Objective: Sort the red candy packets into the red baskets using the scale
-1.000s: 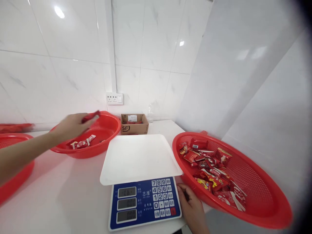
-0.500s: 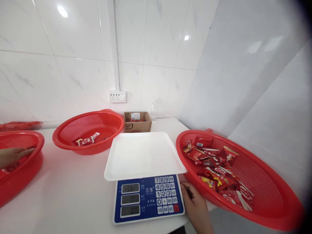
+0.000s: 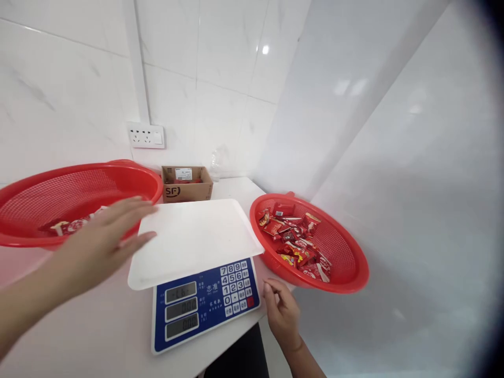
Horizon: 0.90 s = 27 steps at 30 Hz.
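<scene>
My left hand (image 3: pixel 100 244) is open, its fingers stretched over the left edge of the scale's white tray (image 3: pixel 197 239), and nothing is in it. My right hand (image 3: pixel 281 310) rests beside the right edge of the blue scale (image 3: pixel 208 302), fingers curled; whether anything is between them is hidden. The scale's three displays face me. To the right, a red basket (image 3: pixel 346 252) holds several red snack packets (image 3: pixel 303 254). Another red basket (image 3: pixel 90 181) stands at the left, with a few packets (image 3: pixel 74 226) partly behind my left hand.
A small cardboard box (image 3: pixel 187 191) with red items inside stands behind the scale, and a clear plastic object (image 3: pixel 219 160) is next to it. The white table's (image 3: pixel 240 188) right edge runs under the right basket. A wall socket (image 3: pixel 146 136) is above.
The view has turned to the right. My left hand has left the far-left basket and moved right to the scale tray. My right hand remains beside the scale. The far-left basket is out of view.
</scene>
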Available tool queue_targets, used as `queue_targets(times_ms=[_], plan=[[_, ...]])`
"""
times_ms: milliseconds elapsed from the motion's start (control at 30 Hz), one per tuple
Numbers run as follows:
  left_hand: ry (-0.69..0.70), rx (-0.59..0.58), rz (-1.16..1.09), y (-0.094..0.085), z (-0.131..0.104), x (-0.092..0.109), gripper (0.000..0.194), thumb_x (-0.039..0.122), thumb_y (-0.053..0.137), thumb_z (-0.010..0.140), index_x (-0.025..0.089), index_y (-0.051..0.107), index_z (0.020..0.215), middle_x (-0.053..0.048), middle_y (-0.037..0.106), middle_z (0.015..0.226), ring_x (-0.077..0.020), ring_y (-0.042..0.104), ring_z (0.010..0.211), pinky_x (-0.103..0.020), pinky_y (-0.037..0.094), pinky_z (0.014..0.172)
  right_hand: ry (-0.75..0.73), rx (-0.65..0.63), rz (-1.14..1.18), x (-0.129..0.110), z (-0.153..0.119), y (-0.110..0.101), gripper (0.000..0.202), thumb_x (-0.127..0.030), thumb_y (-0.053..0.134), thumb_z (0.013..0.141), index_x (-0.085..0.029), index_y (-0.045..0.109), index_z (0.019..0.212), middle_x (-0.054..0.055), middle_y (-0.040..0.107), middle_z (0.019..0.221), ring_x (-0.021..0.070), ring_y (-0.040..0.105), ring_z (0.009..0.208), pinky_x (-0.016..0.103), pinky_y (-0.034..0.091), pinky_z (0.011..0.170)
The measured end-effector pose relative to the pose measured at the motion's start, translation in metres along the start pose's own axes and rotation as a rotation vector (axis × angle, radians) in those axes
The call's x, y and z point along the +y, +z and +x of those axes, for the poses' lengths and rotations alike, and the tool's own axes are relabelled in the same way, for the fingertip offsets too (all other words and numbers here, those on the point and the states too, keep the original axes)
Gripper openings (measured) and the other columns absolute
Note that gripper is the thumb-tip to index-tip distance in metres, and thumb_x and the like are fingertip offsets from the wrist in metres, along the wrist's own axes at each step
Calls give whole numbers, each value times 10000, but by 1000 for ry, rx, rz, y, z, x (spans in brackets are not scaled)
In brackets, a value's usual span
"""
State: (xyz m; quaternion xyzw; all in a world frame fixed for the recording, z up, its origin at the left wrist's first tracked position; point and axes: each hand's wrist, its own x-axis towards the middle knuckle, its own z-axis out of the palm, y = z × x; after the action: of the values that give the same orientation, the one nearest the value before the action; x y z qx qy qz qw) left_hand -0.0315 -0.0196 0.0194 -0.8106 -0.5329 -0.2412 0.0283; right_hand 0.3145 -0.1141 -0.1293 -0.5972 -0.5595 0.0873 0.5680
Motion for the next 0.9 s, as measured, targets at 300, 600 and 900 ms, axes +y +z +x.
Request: queue_targets(times_ms=[300,600,900], plan=[[206,-305,-277,38,44,71,481,564,387,896,337,511,1301,-7,600,1303,-270,564,1163,-411,451,972,-144,-165,-320,-67,74,-73,226,-367,520,853,-218,687,881,66,713,826,195,653,749,321,514,690],[197,-315,-379,49,44,47,490,588,428,869,363,536,1291,3,602,1308,-287,557,1187,-431,454,980,199,-620,-522,-14,199,-27,321,-245,595,855,-171,592,1167,89,658,1157,209,637,997,361,508,862],[176,-335,-451,34,42,43,435,513,454,886,388,523,1297,18,591,1322,-267,558,1194,-407,471,967,102,-793,-669,22,228,30,285,-306,568,902,-165,572,1150,76,600,1162,199,612,976,411,521,829]])
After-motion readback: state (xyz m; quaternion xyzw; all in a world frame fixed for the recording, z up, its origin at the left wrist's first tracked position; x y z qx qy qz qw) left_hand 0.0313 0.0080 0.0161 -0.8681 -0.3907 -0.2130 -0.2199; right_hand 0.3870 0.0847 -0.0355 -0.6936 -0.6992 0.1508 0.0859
